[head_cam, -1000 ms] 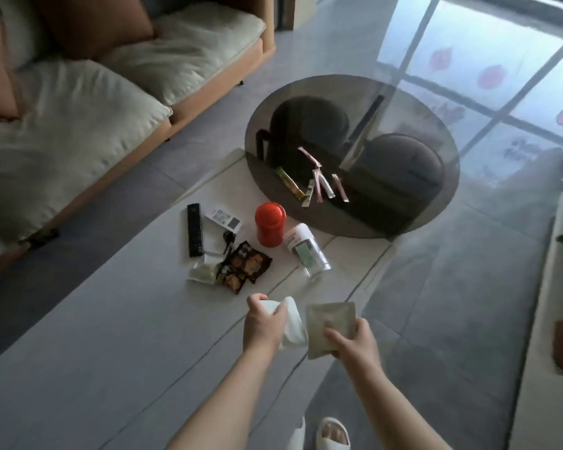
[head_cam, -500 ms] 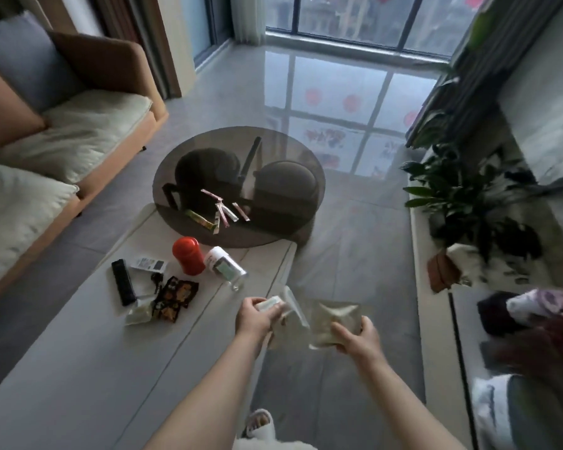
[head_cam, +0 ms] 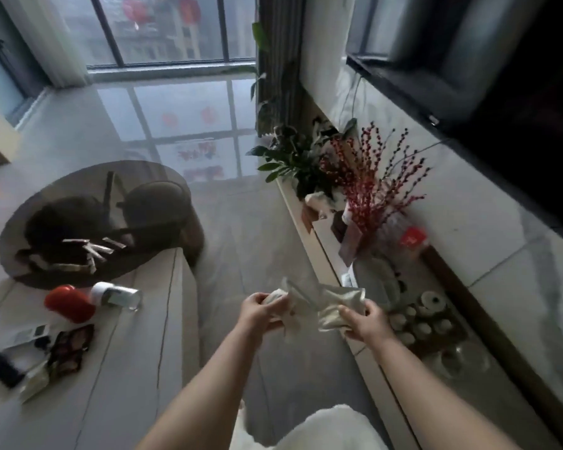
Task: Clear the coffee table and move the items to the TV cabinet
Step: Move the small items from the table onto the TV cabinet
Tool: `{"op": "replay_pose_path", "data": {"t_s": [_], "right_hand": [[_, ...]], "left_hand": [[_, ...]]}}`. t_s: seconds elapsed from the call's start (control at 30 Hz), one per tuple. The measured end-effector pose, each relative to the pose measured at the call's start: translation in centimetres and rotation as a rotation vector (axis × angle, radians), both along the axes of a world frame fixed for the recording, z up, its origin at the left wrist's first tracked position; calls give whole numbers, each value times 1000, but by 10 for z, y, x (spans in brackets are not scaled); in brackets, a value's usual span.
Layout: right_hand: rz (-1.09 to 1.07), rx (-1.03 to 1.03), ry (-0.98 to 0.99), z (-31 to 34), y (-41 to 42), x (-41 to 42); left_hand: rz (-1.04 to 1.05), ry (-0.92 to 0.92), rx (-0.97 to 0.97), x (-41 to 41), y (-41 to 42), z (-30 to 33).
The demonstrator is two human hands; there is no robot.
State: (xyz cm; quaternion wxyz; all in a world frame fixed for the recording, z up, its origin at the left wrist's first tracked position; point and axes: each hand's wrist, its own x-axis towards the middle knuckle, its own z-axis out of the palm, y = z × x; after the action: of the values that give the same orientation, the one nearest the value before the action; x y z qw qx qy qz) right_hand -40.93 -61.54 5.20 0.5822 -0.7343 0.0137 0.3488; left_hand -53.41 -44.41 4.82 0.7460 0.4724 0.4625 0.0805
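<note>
My left hand (head_cam: 259,311) grips a crumpled white packet (head_cam: 278,295) and my right hand (head_cam: 364,324) pinches a pale flat pouch (head_cam: 338,303). Both are held over the floor between the coffee table (head_cam: 127,368) on the left and the low TV cabinet (head_cam: 384,381) on the right. On the table lie a red jar (head_cam: 69,303), a clear bottle with a white cap (head_cam: 117,295), dark snack packets (head_cam: 70,349), a black remote (head_cam: 0,367), a white remote (head_cam: 23,336) and a pale pouch (head_cam: 35,381). Several sachets (head_cam: 91,251) lie on the round glass top (head_cam: 91,222).
The TV cabinet carries a tea set on a tray (head_cam: 426,319), a glass jug (head_cam: 462,360), a vase of red berry branches (head_cam: 371,196) and green plants (head_cam: 293,160). A dark TV (head_cam: 501,76) hangs above. Grey floor runs between table and cabinet toward the windows.
My view has swung right from the coffee table toward the TV cabinet. Both hands, still holding their packets, have moved off the table edge and now hang over the floor near the cabinet.
</note>
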Motion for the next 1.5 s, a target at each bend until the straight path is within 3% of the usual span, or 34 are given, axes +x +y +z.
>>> {"op": "replay_pose_path", "data": {"t_s": [0.3, 0.6, 0.87, 1.13, 1.5], "right_hand": [[-533, 181, 148, 2, -127, -22], [-953, -9, 140, -11, -217, -59], [-1282, 19, 110, -12, -297, -97], [-1250, -240, 126, -36, -389, -88], [-1070, -303, 249, -130, -476, -6]], "left_hand": [[-356, 33, -31, 66, -86, 1], [-826, 104, -107, 119, -186, 4], [-984, 123, -125, 130, -277, 2], [-1076, 155, 45, 147, -371, -21], [-814, 343, 54, 174, -478, -114]]}}
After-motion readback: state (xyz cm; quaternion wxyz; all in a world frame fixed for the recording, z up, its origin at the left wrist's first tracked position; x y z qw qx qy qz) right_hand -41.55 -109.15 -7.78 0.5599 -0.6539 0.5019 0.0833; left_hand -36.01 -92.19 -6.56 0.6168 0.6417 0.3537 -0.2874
